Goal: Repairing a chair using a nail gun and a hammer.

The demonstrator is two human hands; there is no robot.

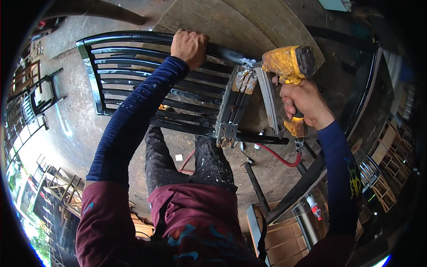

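Gripping hard, the right hand (307, 103) is clenched round the handle of a yellow nail gun (288, 66), whose nose is pushed up against the top rail of a black slatted chair back (133, 75), right where bare, unpainted wood pieces (242, 82) meet the frame. That chair back lies tilted across the round wooden worktop (231, 22), slats running sideways in front of the person. Over on the other side, the left hand (190, 46) is closed over the same top rail, fingers wrapped on it, and I'd say that's to pin the frame so it can't jump under the tool. A red air hose (280, 158) drops from the base of the gun's handle and loops down by the paint-spattered trousers (209, 164). Further out, a white bottle with a red cap (314, 207) stands low on the right; its label is too small to make out. More black chair frames (38, 100) sit stacked at the far left on the concrete floor (80, 129).
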